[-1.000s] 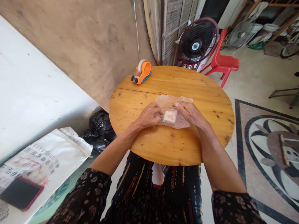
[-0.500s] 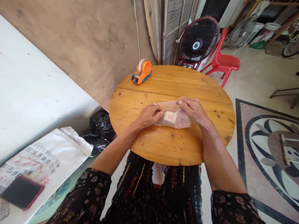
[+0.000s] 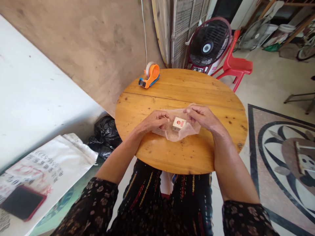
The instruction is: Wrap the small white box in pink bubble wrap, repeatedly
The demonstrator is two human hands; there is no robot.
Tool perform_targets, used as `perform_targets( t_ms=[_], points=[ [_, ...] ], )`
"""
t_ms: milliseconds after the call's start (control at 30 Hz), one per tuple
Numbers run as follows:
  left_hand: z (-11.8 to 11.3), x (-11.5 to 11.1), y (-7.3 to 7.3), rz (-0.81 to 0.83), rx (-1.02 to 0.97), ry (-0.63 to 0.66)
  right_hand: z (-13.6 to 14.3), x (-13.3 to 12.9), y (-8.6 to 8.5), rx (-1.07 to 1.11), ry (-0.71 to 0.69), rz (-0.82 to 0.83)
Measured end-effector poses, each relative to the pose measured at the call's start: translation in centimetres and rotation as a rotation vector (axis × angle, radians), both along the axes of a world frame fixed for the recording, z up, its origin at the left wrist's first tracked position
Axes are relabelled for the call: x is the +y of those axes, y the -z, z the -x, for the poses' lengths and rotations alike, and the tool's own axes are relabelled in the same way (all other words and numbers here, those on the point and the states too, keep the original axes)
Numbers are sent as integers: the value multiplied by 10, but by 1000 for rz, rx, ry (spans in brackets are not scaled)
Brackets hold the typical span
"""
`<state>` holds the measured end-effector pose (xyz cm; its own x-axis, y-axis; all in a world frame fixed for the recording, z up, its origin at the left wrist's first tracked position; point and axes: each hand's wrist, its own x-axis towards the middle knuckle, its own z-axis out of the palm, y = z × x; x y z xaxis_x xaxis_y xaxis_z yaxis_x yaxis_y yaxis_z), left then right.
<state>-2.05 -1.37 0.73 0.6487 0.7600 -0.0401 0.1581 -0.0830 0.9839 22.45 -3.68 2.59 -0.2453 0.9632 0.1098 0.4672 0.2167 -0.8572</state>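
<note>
A small white box (image 3: 179,123) with red print lies on a sheet of bubble wrap (image 3: 172,135) near the middle of the round table. The box's top is uncovered, and the wrap spreads around it. My left hand (image 3: 157,120) is at the left of the box, its fingers curled and pinching the wrap's left part. On the other side my right hand (image 3: 200,115) has thumb and fingers closed on the wrap's far right edge. Neither hand touches the box, as far as I can see.
An orange tape dispenser (image 3: 150,76) stands at the far left of the wooden table (image 3: 197,88). Beyond it are a fan (image 3: 208,47) and a red chair (image 3: 237,64). To the left lie a black plastic bag (image 3: 105,136), a white sack (image 3: 61,164) and a phone (image 3: 23,202).
The bubble wrap that covered the box is folded back toward me, and the box's printed top now shows. My right hand has shifted slightly left; my left hand has moved a little left.
</note>
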Motion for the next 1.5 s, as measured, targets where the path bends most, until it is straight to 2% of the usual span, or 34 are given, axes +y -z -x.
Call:
perform_targets(
  t_ms=[200, 333, 400, 567, 667, 867, 1000, 1067, 1200, 1333, 1500],
  points=[
    [4, 4, 4, 40, -35, -5, -6, 7, 14, -85, 18, -92],
    [7, 6, 4, 109, -92, 60, -7, 9, 19, -97, 39, -112],
    [9, 6, 0, 172, -125, 117, -7, 9, 19, -119, 45, -122],
    [13, 4, -9, 307, -94, 407, -4, 8, 14, -183, 79, -140],
    [12, 4, -7, 296, -100, 375, -2, 6, 12, -189, 78, -127],
    [5, 3, 4, 166, -147, 212, -3, 7, 15, -194, 55, -123],
    [2, -1, 4, -57, -222, 100, -4, 8, 17, -226, 70, -143],
    [1, -2, 5, -154, -193, 96, -4, 7, 16, -241, 77, -151],
    [-1, 0, 12, -302, -100, 165, -5, 6, 17, -258, 79, -147],
    [-6, 1, 18, -499, 122, 147, -5, 7, 20, -292, 54, -110],
    [-11, 1, 16, -628, 281, 145, -4, 8, 21, -316, 68, -101]
  ],
)
